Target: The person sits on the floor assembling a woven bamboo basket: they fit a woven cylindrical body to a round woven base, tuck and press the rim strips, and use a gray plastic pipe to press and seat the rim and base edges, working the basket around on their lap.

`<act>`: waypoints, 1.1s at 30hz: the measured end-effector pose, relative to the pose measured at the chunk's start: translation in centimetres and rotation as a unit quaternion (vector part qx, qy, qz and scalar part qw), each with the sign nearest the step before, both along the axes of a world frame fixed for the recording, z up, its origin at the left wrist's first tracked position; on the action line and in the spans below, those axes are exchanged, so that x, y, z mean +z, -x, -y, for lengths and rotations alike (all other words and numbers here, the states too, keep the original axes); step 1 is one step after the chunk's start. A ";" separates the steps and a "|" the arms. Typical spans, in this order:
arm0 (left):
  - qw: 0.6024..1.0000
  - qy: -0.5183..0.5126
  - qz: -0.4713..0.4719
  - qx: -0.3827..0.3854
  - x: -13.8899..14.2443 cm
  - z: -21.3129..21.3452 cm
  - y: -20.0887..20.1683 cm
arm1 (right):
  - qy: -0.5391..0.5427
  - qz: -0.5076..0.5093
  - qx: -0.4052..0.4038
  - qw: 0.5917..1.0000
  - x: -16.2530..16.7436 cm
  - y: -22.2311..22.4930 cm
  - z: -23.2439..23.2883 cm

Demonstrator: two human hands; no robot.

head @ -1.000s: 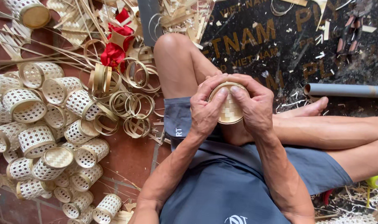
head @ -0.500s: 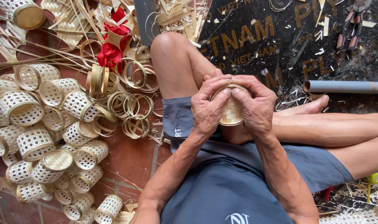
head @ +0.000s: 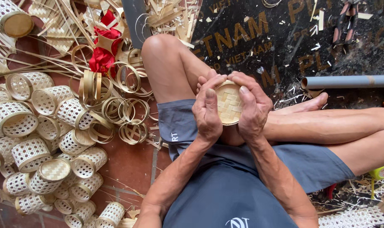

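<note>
A small round woven bamboo basket (head: pixel 229 103) is held in front of my lap, its plaited bottom facing me. My left hand (head: pixel 208 110) wraps its left side, thumb up along the rim. My right hand (head: pixel 253 105) grips the right side, fingers curled over the top edge. Both hands press on the basket together, above my crossed bare legs and grey shorts.
Several finished white woven baskets (head: pixel 36 147) lie heaped on the brick floor at left. Loose bamboo rings (head: pixel 124 112) and strips lie beside my knee, with a red cloth (head: pixel 102 55) behind. A grey pipe (head: pixel 348 81) lies on a dark printed mat (head: pixel 284 38) at right.
Both hands keep hold of the basket, shifting their fingers slightly around its rim. The view has drifted a little; nothing else moved.
</note>
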State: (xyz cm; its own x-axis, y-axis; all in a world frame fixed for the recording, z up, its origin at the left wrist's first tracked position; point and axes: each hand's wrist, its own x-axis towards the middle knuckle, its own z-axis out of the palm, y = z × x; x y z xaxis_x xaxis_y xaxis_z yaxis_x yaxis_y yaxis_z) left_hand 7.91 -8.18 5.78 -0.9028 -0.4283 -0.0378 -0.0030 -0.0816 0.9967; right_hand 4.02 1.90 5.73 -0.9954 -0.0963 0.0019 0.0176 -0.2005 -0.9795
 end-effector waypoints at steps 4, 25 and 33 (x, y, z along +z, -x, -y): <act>0.998 0.064 0.024 -0.017 0.7 1.3 0.6 | 0.019 0.032 0.064 0.997 0.7 0.0 -1.0; 0.996 -0.006 -0.007 -0.088 -1.4 3.3 1.2 | -0.213 -0.180 0.178 0.944 -2.1 0.3 -4.0; 0.997 -0.045 0.001 -0.067 0.9 3.0 2.3 | -0.079 -0.065 0.180 0.978 -1.1 -0.7 -4.4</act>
